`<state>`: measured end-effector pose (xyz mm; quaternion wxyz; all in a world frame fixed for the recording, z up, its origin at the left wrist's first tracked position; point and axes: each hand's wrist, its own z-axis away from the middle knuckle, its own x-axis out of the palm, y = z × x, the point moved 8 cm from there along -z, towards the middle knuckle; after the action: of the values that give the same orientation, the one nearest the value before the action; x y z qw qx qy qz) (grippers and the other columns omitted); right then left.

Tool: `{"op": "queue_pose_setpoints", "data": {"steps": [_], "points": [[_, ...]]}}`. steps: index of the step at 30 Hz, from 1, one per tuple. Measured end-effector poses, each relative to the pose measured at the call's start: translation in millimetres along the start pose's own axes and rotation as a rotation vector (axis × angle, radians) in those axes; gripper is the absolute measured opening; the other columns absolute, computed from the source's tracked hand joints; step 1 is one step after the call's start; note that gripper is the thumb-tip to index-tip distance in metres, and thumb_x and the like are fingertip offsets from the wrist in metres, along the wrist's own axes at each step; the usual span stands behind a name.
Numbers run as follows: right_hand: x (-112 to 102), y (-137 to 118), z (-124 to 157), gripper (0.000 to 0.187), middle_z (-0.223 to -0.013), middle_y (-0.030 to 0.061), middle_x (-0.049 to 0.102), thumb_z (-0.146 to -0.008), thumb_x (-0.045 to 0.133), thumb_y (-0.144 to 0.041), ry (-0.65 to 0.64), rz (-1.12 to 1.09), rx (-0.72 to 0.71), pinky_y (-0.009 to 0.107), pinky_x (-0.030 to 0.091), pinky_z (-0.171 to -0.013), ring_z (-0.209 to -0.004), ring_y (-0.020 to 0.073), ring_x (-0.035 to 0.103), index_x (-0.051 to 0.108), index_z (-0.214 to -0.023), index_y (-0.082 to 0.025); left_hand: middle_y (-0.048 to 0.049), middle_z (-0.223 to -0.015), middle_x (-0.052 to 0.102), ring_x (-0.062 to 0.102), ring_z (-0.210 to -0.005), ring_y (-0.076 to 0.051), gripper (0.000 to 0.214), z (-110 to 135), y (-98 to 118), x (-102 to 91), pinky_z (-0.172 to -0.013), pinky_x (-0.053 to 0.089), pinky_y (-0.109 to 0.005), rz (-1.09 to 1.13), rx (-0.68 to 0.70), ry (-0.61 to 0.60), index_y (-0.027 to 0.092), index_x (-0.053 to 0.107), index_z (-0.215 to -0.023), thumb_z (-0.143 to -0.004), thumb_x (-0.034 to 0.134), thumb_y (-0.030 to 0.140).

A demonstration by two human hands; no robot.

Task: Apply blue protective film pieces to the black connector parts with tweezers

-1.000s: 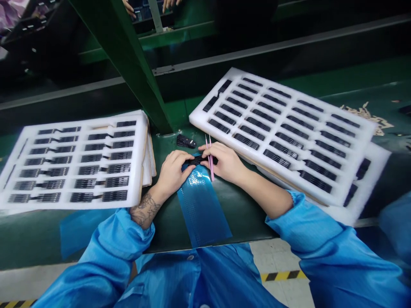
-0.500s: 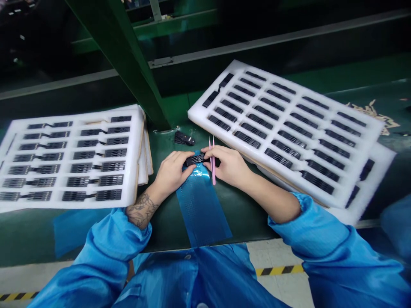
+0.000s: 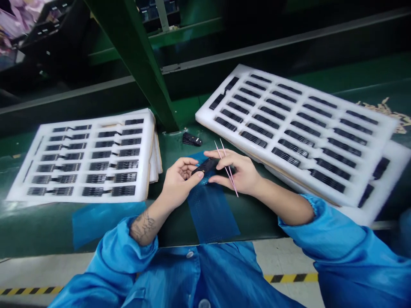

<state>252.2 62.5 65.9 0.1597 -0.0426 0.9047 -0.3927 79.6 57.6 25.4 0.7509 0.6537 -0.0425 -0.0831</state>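
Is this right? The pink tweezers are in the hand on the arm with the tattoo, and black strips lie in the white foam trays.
No: the pink tweezers are in the right hand, not the left hand, whose forearm has the tattoo. The head view shows it. The black strips do lie in the white foam trays.

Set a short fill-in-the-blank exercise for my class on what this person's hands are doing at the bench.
1. The pink tweezers are held in the person's ____ hand.
2. A tattoo shows on the person's ____ forearm.
3. A small black part is held over a ____ mesh strip.

Missing words: right, left, blue.
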Motion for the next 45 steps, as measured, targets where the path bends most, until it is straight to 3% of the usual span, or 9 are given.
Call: {"op": "queue_pose_setpoints", "data": {"steps": [5,11,15,20,27,35,38,41,45], "points": [[0.8,10.4,4.4,0.026,-0.105,0.0099,0.078,-0.079,0.084,-0.025,0.084,-0.120,0.182,0.042,0.064,-0.085,-0.096,0.0242,0.077,0.058,-0.079,-0.023,0.0014,-0.075,0.063,0.057,-0.064,-0.009,0.037,-3.5,-17.4,17.7,-0.058,0.046,-0.020,0.260,-0.174,-0.132,0.017,0.063,-0.095,-0.075,0.085,0.040],[-5.2,22.8,7.6,0.032,-0.098,0.0087,0.077,-0.076,0.087,-0.031,0.172,-0.194,0.292,0.040,0.064,-0.082,-0.090,0.0222,0.076,0.056,-0.080,-0.022,-0.0010,-0.078,0.067,0.062,-0.068,-0.011,0.038,-1.3,-20.5,16.3,-0.064,0.052,-0.024,0.257,-0.136,-0.127,0.019,0.066,-0.110,-0.085,0.076,0.046],[-6.5,20.7,6.0,0.031,-0.098,0.0083,0.077,-0.076,0.087,-0.027,0.175,-0.192,0.250,0.039,0.064,-0.081,-0.091,0.0217,0.075,0.056,-0.080,-0.022,-0.0020,-0.084,0.070,0.066,-0.073,-0.012,0.043,-1.4,-18.5,11.7,-0.069,0.056,-0.024,0.262,-0.093,-0.053,0.018,0.068,-0.112,-0.078,0.085,0.038],[-8.3,15.2,5.0,0.027,-0.101,0.0092,0.078,-0.078,0.084,-0.020,0.178,-0.160,0.197,0.042,0.063,-0.085,-0.096,0.0228,0.075,0.057,-0.080,-0.022,-0.0025,-0.082,0.072,0.068,-0.073,-0.011,0.043,-0.9,-21.0,14.2,-0.072,0.059,-0.022,0.324,-0.125,-0.045,0.018,0.069,-0.114,-0.081,0.082,0.042],[-6.2,18.7,7.0,0.031,-0.101,0.0082,0.078,-0.074,0.087,-0.020,0.188,-0.218,0.233,0.040,0.064,-0.085,-0.096,0.0227,0.076,0.057,-0.079,-0.022,-0.0055,-0.111,0.073,0.070,-0.082,-0.010,0.039,-2.1,-15.0,7.4,-0.078,0.063,-0.024,0.321,-0.012,0.049,0.020,0.069,-0.110,-0.078,0.085,0.037],[-7.3,19.1,6.9,0.028,-0.103,0.0078,0.079,-0.076,0.085,-0.017,0.212,-0.232,0.247,0.037,0.065,-0.081,-0.096,0.0224,0.076,0.057,-0.080,-0.022,-0.0050,-0.113,0.073,0.073,-0.085,-0.011,0.032,-1.3,-15.0,7.6,-0.081,0.063,-0.022,0.395,-0.010,0.040,0.021,0.072,-0.104,-0.079,0.085,0.034],[-7.2,15.8,6.4,0.027,-0.103,0.0075,0.079,-0.077,0.084,-0.016,0.183,-0.203,0.210,0.039,0.065,-0.080,-0.095,0.0235,0.077,0.058,-0.080,-0.022,-0.0039,-0.096,0.075,0.074,-0.078,-0.012,0.032,-1.7,-18.5,10.4,-0.075,0.063,-0.021,0.429,-0.085,0.034,0.019,0.071,-0.102,-0.079,0.085,0.038],[-7.9,4.2,5.1,0.029,-0.107,0.0083,0.078,-0.075,0.086,-0.017,0.134,-0.132,0.122,0.043,0.065,-0.084,-0.097,0.0258,0.077,0.059,-0.084,-0.023,-0.0014,-0.081,0.074,0.073,-0.069,-0.012,0.032,6.2,-19.2,7.1,-0.069,0.062,-0.019,0.412,-0.117,0.057,0.018,0.070,-0.097,-0.075,0.088,0.034],[-16.8,-7.9,4.9,0.028,-0.119,0.0110,0.075,-0.080,0.078,-0.014,0.173,-0.051,0.003,0.044,0.065,-0.083,-0.104,0.0277,0.075,0.061,-0.100,-0.025,-0.0050,-0.098,0.075,0.074,-0.080,-0.013,0.020,38.9,1.4,-14.0,-0.074,0.062,-0.022,0.237,0.028,0.063,0.020,0.071,-0.098,-0.083,0.081,0.027]]}}
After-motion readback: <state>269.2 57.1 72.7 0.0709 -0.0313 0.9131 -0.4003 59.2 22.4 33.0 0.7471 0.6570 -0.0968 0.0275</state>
